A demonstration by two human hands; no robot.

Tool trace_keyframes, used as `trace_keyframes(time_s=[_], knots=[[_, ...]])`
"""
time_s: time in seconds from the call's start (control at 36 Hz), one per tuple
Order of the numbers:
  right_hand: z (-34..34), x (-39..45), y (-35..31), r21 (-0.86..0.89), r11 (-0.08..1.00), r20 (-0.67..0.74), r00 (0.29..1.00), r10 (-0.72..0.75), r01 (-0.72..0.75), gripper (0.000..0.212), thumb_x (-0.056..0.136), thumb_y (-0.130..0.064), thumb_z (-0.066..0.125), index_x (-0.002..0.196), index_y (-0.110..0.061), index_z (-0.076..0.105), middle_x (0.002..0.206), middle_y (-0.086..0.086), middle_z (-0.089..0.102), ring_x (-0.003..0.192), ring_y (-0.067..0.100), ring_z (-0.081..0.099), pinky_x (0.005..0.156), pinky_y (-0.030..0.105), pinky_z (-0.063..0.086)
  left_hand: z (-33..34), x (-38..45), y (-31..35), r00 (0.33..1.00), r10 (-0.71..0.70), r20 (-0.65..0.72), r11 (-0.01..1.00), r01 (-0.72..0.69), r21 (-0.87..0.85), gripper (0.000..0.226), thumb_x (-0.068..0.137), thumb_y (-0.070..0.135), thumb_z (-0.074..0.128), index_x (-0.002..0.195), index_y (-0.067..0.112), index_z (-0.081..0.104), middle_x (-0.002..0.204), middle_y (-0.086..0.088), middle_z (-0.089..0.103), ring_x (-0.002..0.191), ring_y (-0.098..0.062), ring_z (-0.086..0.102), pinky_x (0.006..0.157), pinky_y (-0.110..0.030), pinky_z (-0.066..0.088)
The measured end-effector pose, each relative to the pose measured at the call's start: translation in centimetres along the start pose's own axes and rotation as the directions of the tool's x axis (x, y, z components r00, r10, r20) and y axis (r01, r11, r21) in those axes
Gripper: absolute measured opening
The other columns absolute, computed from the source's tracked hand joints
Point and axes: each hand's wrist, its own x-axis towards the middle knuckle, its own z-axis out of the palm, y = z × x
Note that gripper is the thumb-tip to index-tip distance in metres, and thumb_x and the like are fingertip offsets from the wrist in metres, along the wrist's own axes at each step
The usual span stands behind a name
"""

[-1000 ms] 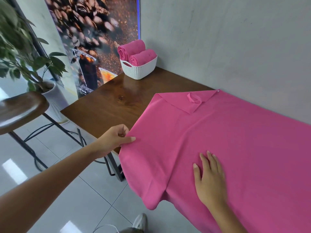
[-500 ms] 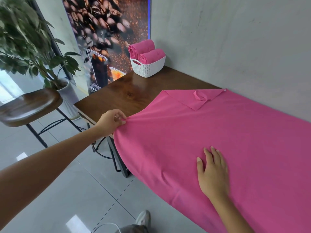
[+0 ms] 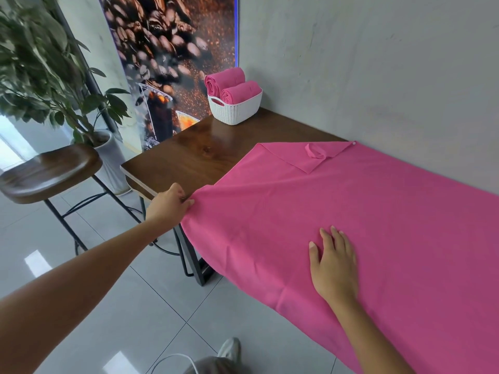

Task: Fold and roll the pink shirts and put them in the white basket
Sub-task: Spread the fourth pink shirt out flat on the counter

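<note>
Fingers point(image 3: 330, 238) of the right hand point(image 3: 333, 265) lie straight and flat, pressing down on the pink shirt point(image 3: 364, 211) near the table's front edge, pinning it while the other side works. Over to the left hand point(image 3: 168, 203): its fingertips are curled and pinching the shirt's near left edge, and compared with a second ago that edge has been drawn outward and away. The drooping flap that hung off the table then is now pulled taut, with tension lines fanning across the cloth from the pinch. My read: this is the smoothing-out step, getting the shirt flat before any fold, and it looks close to done on this side.

Further out, the wooden table point(image 3: 205, 155) shows bare wood beyond the shirt's far left corner, where a small triangle of fabric with a loop is turned over. That corner has stayed as it was.

At the far end, against the wall, the white basket point(image 3: 235, 109) already carries two rolled pink shirts point(image 3: 232, 86) side by side. So folding and rolling are yet to come for this one.
</note>
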Motion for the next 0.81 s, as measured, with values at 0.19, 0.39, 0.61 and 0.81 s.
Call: trace_keyframes(time_s=[0.19,0.39,0.61,0.81], knots=[[0.0,0.0,0.0,0.012,1.000,-0.001,1.000,-0.002,0.002,0.050,0.102,-0.037,0.049,0.144,-0.010,0.052,0.154,0.013,0.043,0.146,0.031,0.031,0.121,0.043,0.022,-0.5,-0.4,-1.6,0.998,-0.052,-0.037,0.998,0.053,0.033,0.028,0.095,0.046,0.064,0.081,0.026,0.051,0.078,-0.004,0.061,0.072,-0.024,0.057,0.058,-0.036,0.046],[0.2,-0.1,0.1,0.029,1.000,-0.011,1.000,-0.005,0.006,0.050,0.101,-0.035,0.050,0.144,-0.009,0.052,0.155,0.014,0.043,0.146,0.031,0.031,0.121,0.044,0.023,-0.9,-0.2,-0.6,0.994,0.079,-0.080,0.996,-0.076,0.046,0.022,0.099,0.038,0.061,0.086,0.021,0.057,0.088,0.000,0.064,0.086,-0.027,0.058,0.073,-0.044,0.054],[0.3,1.0,0.3,-0.003,1.000,-0.026,1.000,0.000,0.000,0.044,0.097,-0.034,0.059,0.135,-0.011,0.060,0.143,0.011,0.054,0.134,0.032,0.044,0.112,0.047,0.034,-0.1,2.1,3.1,0.922,0.376,-0.088,0.926,-0.371,0.063,0.016,0.094,0.031,0.066,0.103,0.018,0.064,0.105,-0.003,0.063,0.097,-0.029,0.058,0.084,-0.045,0.051],[0.5,3.5,0.3,0.005,0.999,-0.112,0.993,0.037,-0.037,0.033,0.092,-0.028,0.069,0.122,-0.012,0.067,0.123,0.006,0.065,0.115,0.031,0.054,0.097,0.046,0.043,2.8,5.1,10.1,0.801,0.591,0.095,0.805,-0.593,-0.010,0.032,0.097,0.043,0.063,0.123,0.024,0.065,0.136,0.001,0.053,0.122,-0.027,0.050,0.098,-0.043,0.038]])
